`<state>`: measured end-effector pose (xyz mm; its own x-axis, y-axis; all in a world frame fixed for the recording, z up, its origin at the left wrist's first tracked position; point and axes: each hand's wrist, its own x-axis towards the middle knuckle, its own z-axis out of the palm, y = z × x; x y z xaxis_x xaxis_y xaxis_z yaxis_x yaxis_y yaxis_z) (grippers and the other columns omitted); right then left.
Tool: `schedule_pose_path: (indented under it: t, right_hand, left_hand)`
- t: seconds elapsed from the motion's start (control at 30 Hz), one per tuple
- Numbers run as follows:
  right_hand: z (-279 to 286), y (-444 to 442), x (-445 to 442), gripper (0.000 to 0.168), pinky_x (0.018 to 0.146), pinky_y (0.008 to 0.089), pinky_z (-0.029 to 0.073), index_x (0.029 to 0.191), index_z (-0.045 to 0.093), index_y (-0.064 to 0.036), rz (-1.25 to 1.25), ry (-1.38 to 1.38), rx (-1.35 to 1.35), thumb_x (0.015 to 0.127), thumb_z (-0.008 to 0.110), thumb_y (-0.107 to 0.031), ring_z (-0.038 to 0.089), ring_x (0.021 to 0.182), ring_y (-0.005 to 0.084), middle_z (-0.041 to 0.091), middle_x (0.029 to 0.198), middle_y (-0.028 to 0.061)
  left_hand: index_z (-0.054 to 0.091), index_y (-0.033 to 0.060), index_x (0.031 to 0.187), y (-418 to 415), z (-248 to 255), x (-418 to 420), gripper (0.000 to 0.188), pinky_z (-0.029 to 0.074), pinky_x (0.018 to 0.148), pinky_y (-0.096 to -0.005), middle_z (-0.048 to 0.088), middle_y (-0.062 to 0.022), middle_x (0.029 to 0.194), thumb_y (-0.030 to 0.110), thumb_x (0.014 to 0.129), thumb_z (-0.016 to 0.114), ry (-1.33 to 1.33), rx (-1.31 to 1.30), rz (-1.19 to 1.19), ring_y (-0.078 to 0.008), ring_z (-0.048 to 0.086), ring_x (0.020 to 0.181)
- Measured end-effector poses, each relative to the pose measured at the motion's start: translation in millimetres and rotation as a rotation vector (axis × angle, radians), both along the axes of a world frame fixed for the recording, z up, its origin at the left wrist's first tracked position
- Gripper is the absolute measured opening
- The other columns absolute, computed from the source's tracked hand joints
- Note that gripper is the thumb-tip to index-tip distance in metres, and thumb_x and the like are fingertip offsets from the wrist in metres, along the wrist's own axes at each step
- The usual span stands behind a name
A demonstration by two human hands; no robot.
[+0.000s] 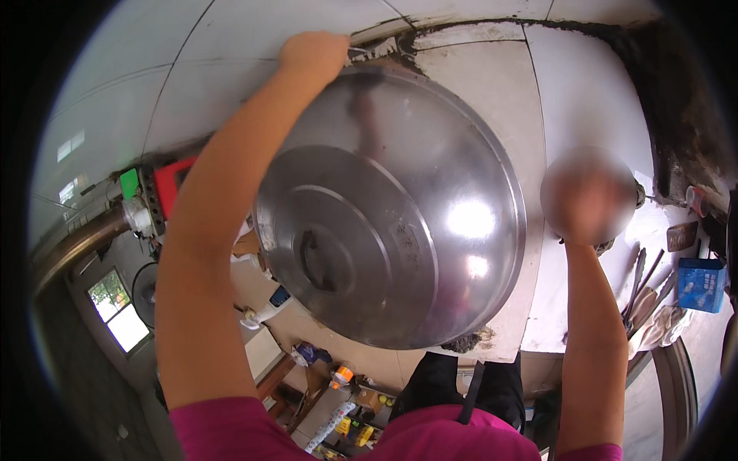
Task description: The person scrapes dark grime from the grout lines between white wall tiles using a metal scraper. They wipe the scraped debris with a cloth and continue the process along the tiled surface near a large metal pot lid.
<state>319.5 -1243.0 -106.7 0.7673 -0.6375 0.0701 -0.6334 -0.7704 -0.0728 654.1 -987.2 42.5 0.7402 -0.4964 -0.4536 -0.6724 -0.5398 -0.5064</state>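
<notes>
A large round metal lid (403,219) with a handle and raised rings fills the middle of the view, over a white tiled counter (536,311). At its far left rim, beside the sooty tiled wall, is my left hand (316,53), curled with the knuckles up; what its fingers close on is hidden. My right hand (591,199) is on the tiled surface right of the lid, covered by a round blur. Bits of a dark, rough thing (605,246) show around the blur, but its kind and my fingers' hold cannot be told.
Tongs (634,282), a crumpled cloth (663,328) and a blue box (701,285) lie at the right edge. A metal pipe (81,245) and a red object (168,184) are at the left. Below are an orange-labelled bottle (342,376) and a scale (280,297).
</notes>
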Motion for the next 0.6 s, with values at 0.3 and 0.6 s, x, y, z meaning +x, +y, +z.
schedule_pose_path:
  t: [0.3, 0.6]
  right_hand:
    - [0, -1, -2, 0.048, 0.109, 0.0460, 0.014, 0.129, 0.052, -0.026, 0.007, -0.009, -0.007, 0.083, 0.052, -0.040, 0.040, 0.128, 0.0166, 0.049, 0.134, -0.0039]
    - [0, 2, -2, 0.048, 0.108, 0.0465, 0.016, 0.128, 0.053, -0.025, 0.026, -0.018, -0.017, 0.083, 0.052, -0.039, 0.041, 0.127, 0.0171, 0.050, 0.133, -0.0039]
  left_hand:
    - [0.060, 0.0123, 0.112, -18, 1, -18, 0.025, 0.051, 0.073, -0.0471, 0.068, -0.0148, 0.093, 0.026, 0.093, 0.053, 0.027, 0.054, 0.091, -0.0344, 0.064, 0.090]
    - [0.058, 0.0151, 0.117, -8, 13, -22, 0.028, 0.051, 0.074, -0.0453, 0.067, -0.0130, 0.099, 0.027, 0.093, 0.052, 0.076, -0.060, 0.087, -0.0313, 0.064, 0.093]
